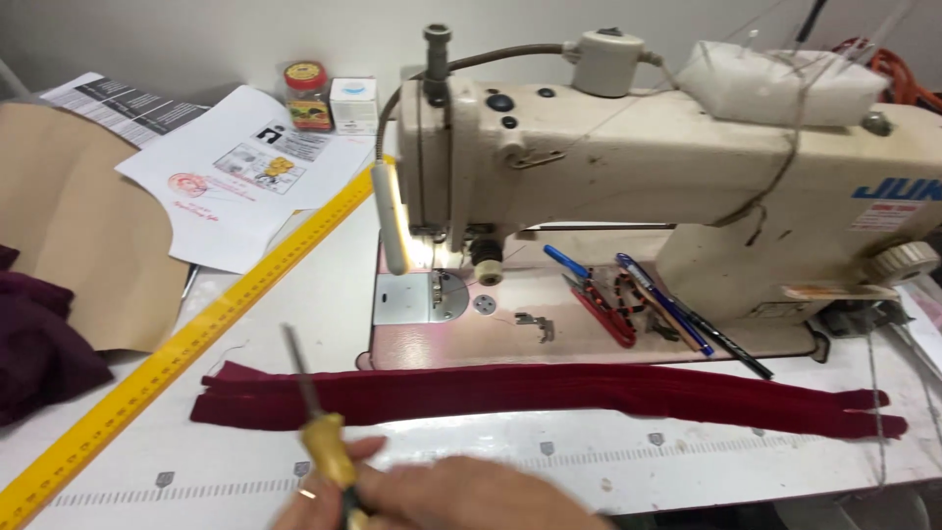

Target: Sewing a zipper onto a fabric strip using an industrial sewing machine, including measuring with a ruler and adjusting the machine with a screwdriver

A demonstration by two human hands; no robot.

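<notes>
My right hand [461, 496] comes in at the bottom edge, closed around the yellow handle of a tool with a thin metal shaft [306, 388]. The shaft points up and away, and its tip lies over the left part of a long dark red zipper strip [549, 391]. The strip lies flat across the white table in front of a cream sewing machine [628, 177]. A ringed finger shows behind the handle. My left hand is out of sight.
A yellow ruler [196, 339] runs diagonally at the left. Brown paper [69, 226], dark maroon cloth [34, 344] and printed sheets [245, 172] lie beyond it. A small jar [307, 96] and white box [353, 105] stand at the back. Pens [667, 304] and red snips [603, 309] rest on the machine bed.
</notes>
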